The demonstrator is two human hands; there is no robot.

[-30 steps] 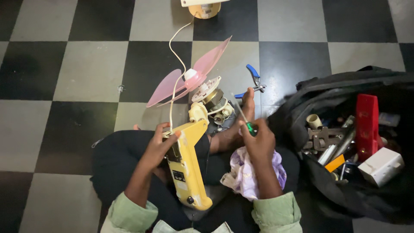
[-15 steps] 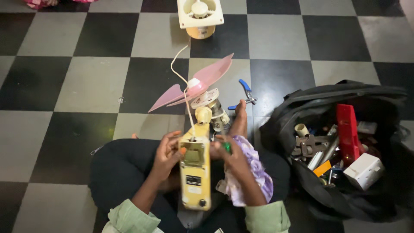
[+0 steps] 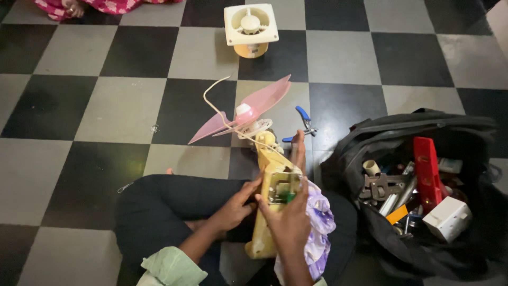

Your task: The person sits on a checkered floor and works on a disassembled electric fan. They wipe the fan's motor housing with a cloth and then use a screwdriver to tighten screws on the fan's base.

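Note:
I sit cross-legged on a checkered floor with a small yellow fan body (image 3: 264,233) lying on my lap, its pink blades (image 3: 246,112) pointing away from me. My left hand (image 3: 233,209) grips the left side of the yellow body. My right hand (image 3: 288,214) closes over its open compartment and holds a green-handled tool against it. A cream cord (image 3: 217,106) loops from the fan head. A purple cloth (image 3: 320,228) lies under my right forearm.
Blue-handled pliers (image 3: 302,123) lie on the floor beyond the fan. A black tool bag (image 3: 423,137) full of tools, with a red case and a white box, stands open at my right. A white exhaust fan (image 3: 251,26) sits far ahead. A person's pink garment (image 3: 106,6) shows at top left.
The fan has been pulled closer onto my lap and tilted. My right hand moved from the fan head down onto the open compartment of the yellow body.

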